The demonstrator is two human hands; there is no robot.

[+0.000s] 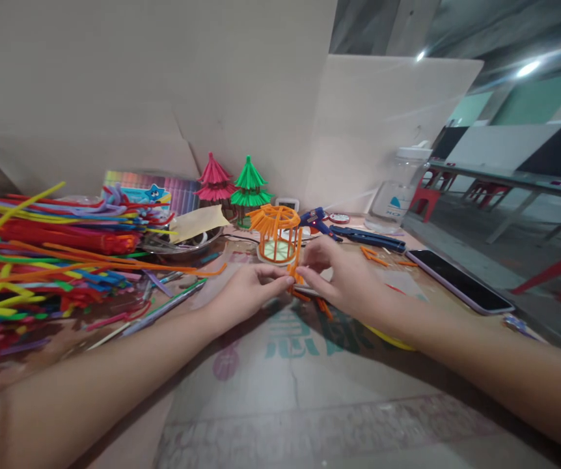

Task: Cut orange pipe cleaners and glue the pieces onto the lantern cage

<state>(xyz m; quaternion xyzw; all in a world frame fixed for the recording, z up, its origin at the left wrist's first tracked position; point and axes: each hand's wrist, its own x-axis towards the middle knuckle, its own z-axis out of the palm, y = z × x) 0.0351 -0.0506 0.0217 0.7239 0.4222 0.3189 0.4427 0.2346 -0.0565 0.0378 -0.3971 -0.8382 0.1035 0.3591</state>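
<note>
My left hand and my right hand meet over the middle of the table. Between their fingertips they pinch short orange pipe cleaner pieces; both hands are closed, and how many pieces each holds is blurred. Right behind stands a small orange pipe cleaner pavilion, with thin posts, a pale round base and a partly covered roof. More orange cut pieces lie below my right hand on the printed table covering.
Bundles of coloured pipe cleaners fill the left side. Red and green pavilions stand at the back. A glue gun, a dark blue tool, a clear bottle and a phone are on the right.
</note>
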